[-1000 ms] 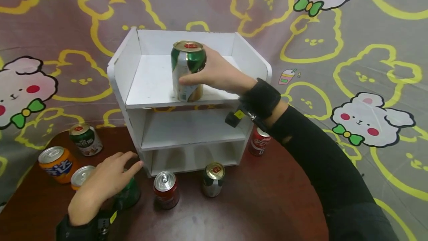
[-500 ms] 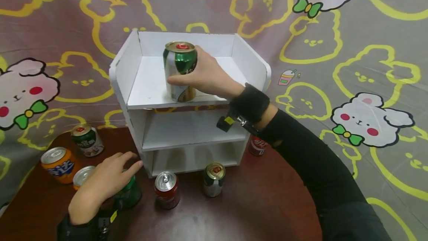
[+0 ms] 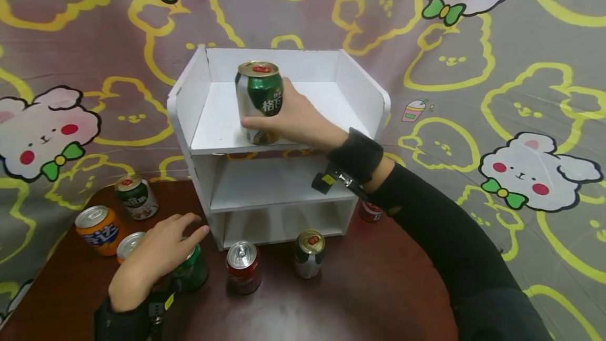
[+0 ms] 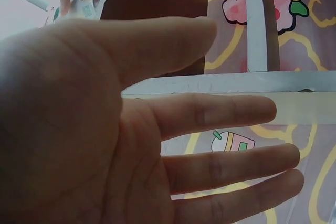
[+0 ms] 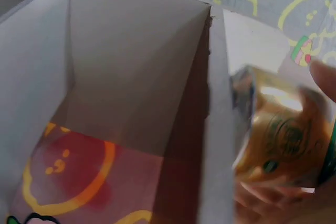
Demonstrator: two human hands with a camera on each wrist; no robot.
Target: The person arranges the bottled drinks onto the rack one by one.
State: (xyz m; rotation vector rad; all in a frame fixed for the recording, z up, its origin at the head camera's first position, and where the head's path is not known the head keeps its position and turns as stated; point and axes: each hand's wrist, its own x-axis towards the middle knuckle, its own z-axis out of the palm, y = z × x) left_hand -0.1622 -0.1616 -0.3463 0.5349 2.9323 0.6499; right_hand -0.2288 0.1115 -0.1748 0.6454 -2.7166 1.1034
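Observation:
My right hand [image 3: 305, 120] grips a green, silver and gold drink can [image 3: 255, 101] from its right side, thumb across the front. The can stands upright at the front edge of the top board of a white shelf unit [image 3: 284, 180], left of the middle. In the right wrist view the gold lower part of the can shows beside the board; whether its base touches the wood I cannot tell. My left hand [image 3: 156, 254] is over the table at lower left, partly covering a green can [image 3: 194, 272]. Its fingers are spread in the left wrist view, with nothing in them.
A red can [image 3: 243, 272] and a green-silver can [image 3: 310, 257] stand before the shelf. Left are an orange can [image 3: 101, 233], a silver-topped can [image 3: 129, 246] and a green-white can [image 3: 137, 199]. Another red can [image 3: 371, 212] is right of the shelf, partly behind my arm. A patterned cloth hangs behind.
The can in my right hand has shifted left along the top board and turned, so more of its lettering shows. My left hand keeps its pose. The head view has shifted slightly.

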